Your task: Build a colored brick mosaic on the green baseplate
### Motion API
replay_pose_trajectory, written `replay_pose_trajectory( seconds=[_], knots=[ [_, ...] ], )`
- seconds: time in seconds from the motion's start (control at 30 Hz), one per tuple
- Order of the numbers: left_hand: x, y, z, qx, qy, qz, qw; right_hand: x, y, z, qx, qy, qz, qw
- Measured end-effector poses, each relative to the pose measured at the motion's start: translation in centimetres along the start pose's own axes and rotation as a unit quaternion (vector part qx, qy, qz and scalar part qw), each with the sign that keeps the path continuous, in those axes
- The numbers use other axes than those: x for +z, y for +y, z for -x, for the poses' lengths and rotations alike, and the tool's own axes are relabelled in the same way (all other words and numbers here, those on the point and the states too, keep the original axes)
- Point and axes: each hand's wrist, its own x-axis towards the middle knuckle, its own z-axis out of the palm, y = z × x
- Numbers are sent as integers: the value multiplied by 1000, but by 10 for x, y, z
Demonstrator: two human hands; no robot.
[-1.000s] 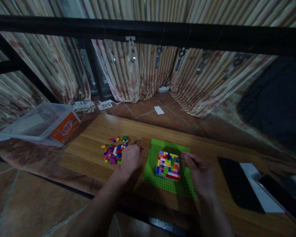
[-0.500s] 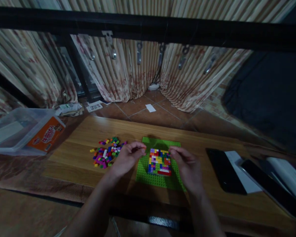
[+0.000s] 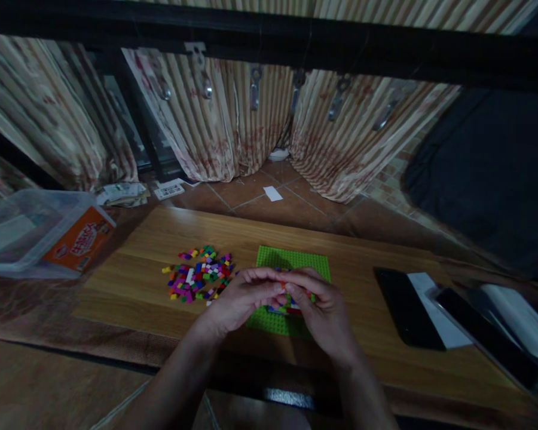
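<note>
A green baseplate (image 3: 291, 263) lies on the wooden board (image 3: 161, 239), with a block of small coloured bricks (image 3: 283, 309) pressed onto its middle, mostly hidden by my hands. My left hand (image 3: 242, 295) and my right hand (image 3: 323, 304) meet above the plate, fingertips pinched together around a small red-orange brick (image 3: 284, 286). A loose pile of coloured bricks (image 3: 197, 278) sits just left of my left hand.
A clear plastic box with an orange label (image 3: 45, 236) stands at the left. Two dark phones (image 3: 406, 304) (image 3: 488, 343) and a white sheet (image 3: 434, 307) lie at the right. Curtains (image 3: 233, 119) and a black rail (image 3: 269, 45) fill the back.
My left hand left the loose pile and moved right. Both hands came together over the baseplate and now cover the brick block. The view shifted slightly left.
</note>
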Motion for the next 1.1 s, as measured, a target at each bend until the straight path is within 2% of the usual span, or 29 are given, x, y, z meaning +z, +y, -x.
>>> replay_pose_trajectory(
  seconds=[0.2, 0.4, 0.8, 0.9, 0.97, 1.1],
  knots=[
    [-1, -2, 0, -22, 10, -3, 1000, -5, 3, 0, 12, -49, 17, 999],
    [-5, -2, 0, -43, -4, -26, 999, -9, 3, 1, 30, -84, 38, 995],
    [0, 0, 1, -65, 2, -4, 998, -10, -1, 2, 18, -77, 80, 994],
    [0, 0, 0, -57, 12, 2, 998, -9, 1, 3, 16, -60, 76, 995],
    [0, 1, 0, -53, 34, 1, 998, -11, 2, 3, 34, -27, 62, 997],
    [-3, 4, 0, -45, 92, -3, 995, -22, 7, 5, 99, 95, 22, 990]
  ],
)
